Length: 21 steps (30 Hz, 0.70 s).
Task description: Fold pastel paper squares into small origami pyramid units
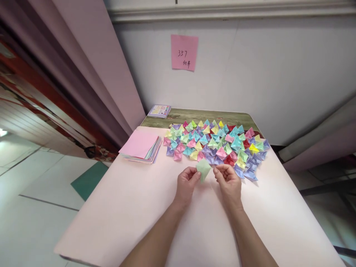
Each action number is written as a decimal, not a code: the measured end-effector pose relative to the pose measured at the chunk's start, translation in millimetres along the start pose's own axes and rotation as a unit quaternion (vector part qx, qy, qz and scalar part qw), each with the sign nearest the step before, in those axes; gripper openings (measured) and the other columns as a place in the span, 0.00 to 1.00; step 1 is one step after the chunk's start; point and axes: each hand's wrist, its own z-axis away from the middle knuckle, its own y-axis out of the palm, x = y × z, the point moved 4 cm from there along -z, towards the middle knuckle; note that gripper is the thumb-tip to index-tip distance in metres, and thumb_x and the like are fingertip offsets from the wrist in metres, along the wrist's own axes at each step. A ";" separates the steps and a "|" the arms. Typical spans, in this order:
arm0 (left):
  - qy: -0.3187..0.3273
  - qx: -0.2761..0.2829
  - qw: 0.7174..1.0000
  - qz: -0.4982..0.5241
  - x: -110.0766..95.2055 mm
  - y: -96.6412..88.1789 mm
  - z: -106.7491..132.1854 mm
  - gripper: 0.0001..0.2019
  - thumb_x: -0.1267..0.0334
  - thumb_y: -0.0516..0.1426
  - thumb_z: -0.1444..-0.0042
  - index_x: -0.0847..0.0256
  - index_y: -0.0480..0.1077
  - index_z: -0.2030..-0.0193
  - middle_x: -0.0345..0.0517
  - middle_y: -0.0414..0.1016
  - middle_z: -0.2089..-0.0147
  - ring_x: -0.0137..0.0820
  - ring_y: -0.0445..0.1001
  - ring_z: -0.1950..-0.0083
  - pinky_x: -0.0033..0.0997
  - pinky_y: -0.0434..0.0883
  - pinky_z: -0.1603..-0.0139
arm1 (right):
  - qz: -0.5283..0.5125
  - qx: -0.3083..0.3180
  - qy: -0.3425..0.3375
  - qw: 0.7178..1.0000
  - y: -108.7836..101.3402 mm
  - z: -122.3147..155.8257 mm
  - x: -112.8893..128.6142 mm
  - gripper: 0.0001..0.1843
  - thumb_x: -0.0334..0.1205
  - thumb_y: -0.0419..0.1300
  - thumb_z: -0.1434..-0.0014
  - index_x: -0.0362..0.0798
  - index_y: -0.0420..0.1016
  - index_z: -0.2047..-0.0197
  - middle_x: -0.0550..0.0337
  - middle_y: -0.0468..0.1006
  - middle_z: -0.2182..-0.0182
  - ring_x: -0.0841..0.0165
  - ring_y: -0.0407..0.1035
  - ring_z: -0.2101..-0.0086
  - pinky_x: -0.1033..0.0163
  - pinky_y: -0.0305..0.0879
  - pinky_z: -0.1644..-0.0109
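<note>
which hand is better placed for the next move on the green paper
Probably the right hand: it seems free and sits close to the right corner of the green paper, while the left hand pinches the left side.

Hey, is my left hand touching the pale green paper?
Touching. The head view shows the left hand pinching the pale green paper at its left side, thumb over the front.

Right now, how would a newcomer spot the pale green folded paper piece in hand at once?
Find the pale pink tabletop, then the cluster of multicoloured folded-paper shapes toward its far side. Just nearer, the left hand pinches the pale green folded paper piece. Unlike the cluster's pieces, it is hand-held and looks flatter, diamond-like.
</note>
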 end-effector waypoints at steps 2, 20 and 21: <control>-0.002 0.007 1.000 -0.009 1.4 0.9 0.7 0.12 0.58 0.64 0.49 0.62 0.68 0.70 0.37 0.71 0.74 0.24 0.69 0.72 0.23 0.69 0.67 | 0.028 0.021 -0.029 0.999 2.9 1.9 1.8 0.12 0.47 0.65 0.45 0.51 0.75 0.60 0.62 0.72 0.72 0.69 0.65 0.72 0.65 0.63 0.69; -0.089 -0.019 0.994 0.060 8.2 -1.8 -1.9 0.17 0.57 0.67 0.54 0.62 0.65 0.66 0.32 0.66 0.80 0.29 0.75 0.77 0.24 0.75 0.79 | 0.077 0.088 -0.040 0.992 4.2 -2.9 -15.7 0.13 0.47 0.65 0.45 0.50 0.71 0.61 0.59 0.76 0.70 0.67 0.72 0.71 0.64 0.71 0.67; -0.098 -0.014 0.992 0.075 7.7 -1.4 -2.0 0.17 0.57 0.67 0.54 0.62 0.65 0.66 0.33 0.66 0.80 0.30 0.77 0.75 0.24 0.75 0.79 | 0.063 0.091 -0.036 0.993 4.2 -3.9 -17.4 0.14 0.47 0.65 0.45 0.49 0.71 0.60 0.59 0.76 0.68 0.67 0.72 0.70 0.63 0.71 0.66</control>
